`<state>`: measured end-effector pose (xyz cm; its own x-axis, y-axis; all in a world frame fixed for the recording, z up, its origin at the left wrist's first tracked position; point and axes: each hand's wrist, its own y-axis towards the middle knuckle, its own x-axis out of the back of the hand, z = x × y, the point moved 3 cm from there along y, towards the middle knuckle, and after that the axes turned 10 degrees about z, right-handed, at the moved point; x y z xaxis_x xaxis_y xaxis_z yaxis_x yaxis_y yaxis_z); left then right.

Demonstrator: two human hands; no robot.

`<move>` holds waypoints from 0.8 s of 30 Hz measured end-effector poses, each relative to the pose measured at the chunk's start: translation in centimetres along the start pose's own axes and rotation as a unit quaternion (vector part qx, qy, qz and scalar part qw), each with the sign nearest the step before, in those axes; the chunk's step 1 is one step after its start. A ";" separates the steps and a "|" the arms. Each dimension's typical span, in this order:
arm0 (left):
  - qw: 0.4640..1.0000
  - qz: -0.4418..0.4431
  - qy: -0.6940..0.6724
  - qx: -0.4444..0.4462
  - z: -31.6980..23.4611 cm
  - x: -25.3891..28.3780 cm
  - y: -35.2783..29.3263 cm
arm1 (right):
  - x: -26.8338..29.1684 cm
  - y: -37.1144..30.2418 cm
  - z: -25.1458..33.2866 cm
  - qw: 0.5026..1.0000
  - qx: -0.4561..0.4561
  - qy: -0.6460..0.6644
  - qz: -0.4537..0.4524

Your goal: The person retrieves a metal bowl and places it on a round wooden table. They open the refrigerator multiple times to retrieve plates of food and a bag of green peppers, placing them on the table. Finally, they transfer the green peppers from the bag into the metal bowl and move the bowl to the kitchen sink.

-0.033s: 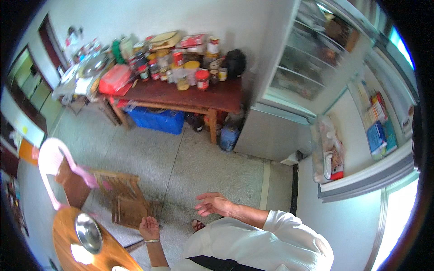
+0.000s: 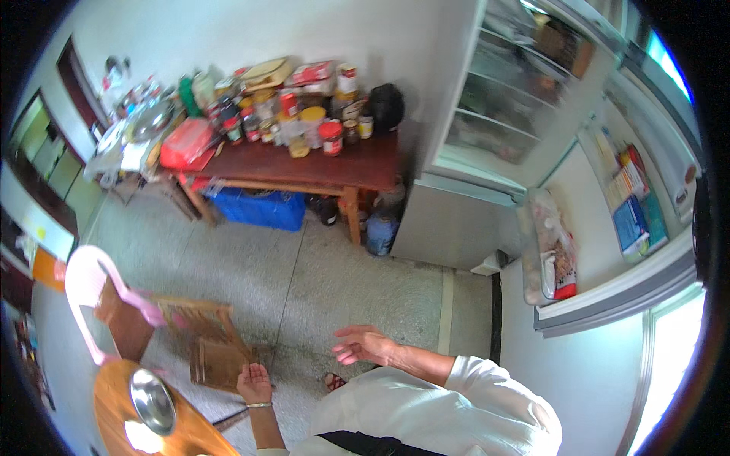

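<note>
A plain whitish wall (image 2: 319,26) backs a long dark-red worktop (image 2: 357,166) on lighter wooden legs. The speckled grey floor (image 2: 327,281) is crossed by thin dark joints, with a paler strip (image 2: 445,311) running toward the silver-grey refrigerator (image 2: 456,220), whose upper door stands open. On the left are dark-framed doorways (image 2: 49,152), a pink plastic chair (image 2: 93,256) and, just nearer, a brown wooden worktop (image 2: 112,403) with a curved edge. Glaring white light fills an opening (image 2: 677,372) at the lower right.

Dark-red worktop (image 2: 266,167), 11 o'clock, carries jars (image 2: 331,139); black bag (image 2: 386,106) at 12. Toward 9 o'clock: blue bin (image 2: 262,210) beneath, pink chair (image 2: 93,254) farther out.
</note>
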<state>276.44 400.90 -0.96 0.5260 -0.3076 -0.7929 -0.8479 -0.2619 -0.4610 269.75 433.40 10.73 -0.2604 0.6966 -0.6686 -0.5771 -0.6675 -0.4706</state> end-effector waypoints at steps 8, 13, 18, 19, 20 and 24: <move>0.983 0.063 0.039 0.169 16.3 -14.6 5.2 | 11.6 -8.1 5.0 0.975 0.177 0.112 -0.069; 0.949 0.102 0.056 0.294 26.1 -22.2 3.3 | 14.8 -10.5 11.8 0.947 0.278 0.126 -0.101; 0.921 0.105 0.110 0.358 29.4 -26.3 3.0 | 15.3 -10.4 20.3 0.925 0.353 0.106 -0.093; 0.916 0.097 0.124 0.368 29.6 -27.1 3.7 | 15.3 -10.3 22.2 0.921 0.364 0.097 -0.098; 0.913 0.092 0.137 0.374 29.8 -27.7 4.4 | 15.5 -10.1 23.7 0.918 0.371 0.091 -0.106; 0.909 0.128 0.108 0.382 29.9 -30.6 9.4 | 16.5 -9.6 30.6 0.895 0.430 0.055 -0.105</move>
<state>250.35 435.19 7.06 0.2367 -0.4624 -0.8545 -0.6988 0.5300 -0.4804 247.32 459.34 21.85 -0.0268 0.7216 -0.6918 -0.9990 -0.0435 -0.0067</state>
